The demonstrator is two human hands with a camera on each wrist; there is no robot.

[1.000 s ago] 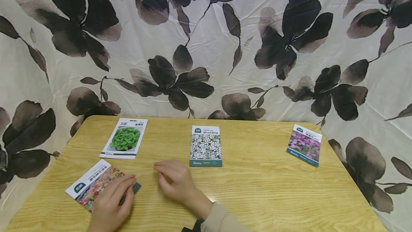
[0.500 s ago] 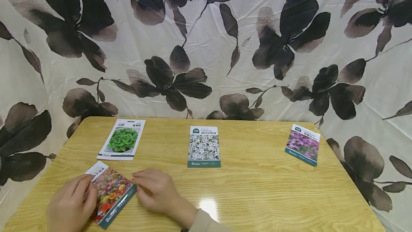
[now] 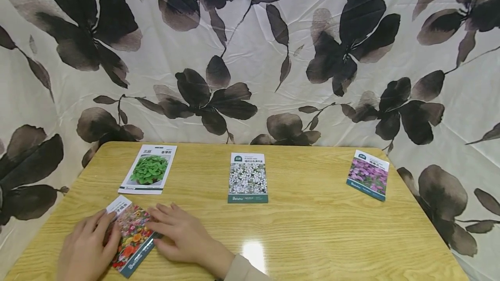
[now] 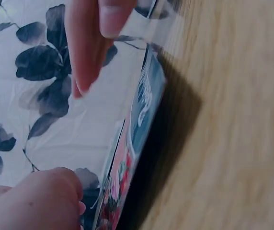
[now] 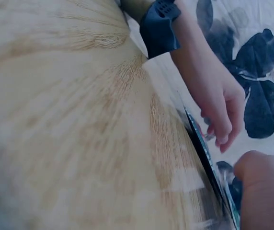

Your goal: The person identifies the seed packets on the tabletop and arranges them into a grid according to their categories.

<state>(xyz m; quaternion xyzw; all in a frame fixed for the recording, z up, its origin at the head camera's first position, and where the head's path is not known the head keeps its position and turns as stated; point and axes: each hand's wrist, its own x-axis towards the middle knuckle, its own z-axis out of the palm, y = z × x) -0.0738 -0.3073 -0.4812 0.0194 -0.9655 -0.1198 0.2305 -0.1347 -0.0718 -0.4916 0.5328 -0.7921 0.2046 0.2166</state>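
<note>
A seed packet [image 3: 134, 242] printed with red, orange and pink flowers lies tilted between both hands at the front left in the head view. My left hand [image 3: 87, 246] covers its left edge, fingertips and thumb bent onto the face. Across from it, my right hand [image 3: 183, 233] has its fingers spread, their tips over the packet's right edge. In the left wrist view the packet's teal end [image 4: 146, 100] stands off the tabletop with a dark shadow beneath. The right wrist view shows the packet edge-on [image 5: 209, 163], my left hand [image 5: 218, 103] above it.
On the wooden table [image 3: 312, 237], a green-leaf packet [image 3: 148, 170] lies just behind the hands. A white-flower packet [image 3: 248, 179] sits at the back middle, and a purple-flower one [image 3: 368, 174] near the right edge. A floral cloth [image 3: 289, 55] hangs behind.
The flower packet has turned, its teal end swinging toward the front. My left hand has shifted left to its left edge; my right hand has come left onto its right edge, fingers now spread.
</note>
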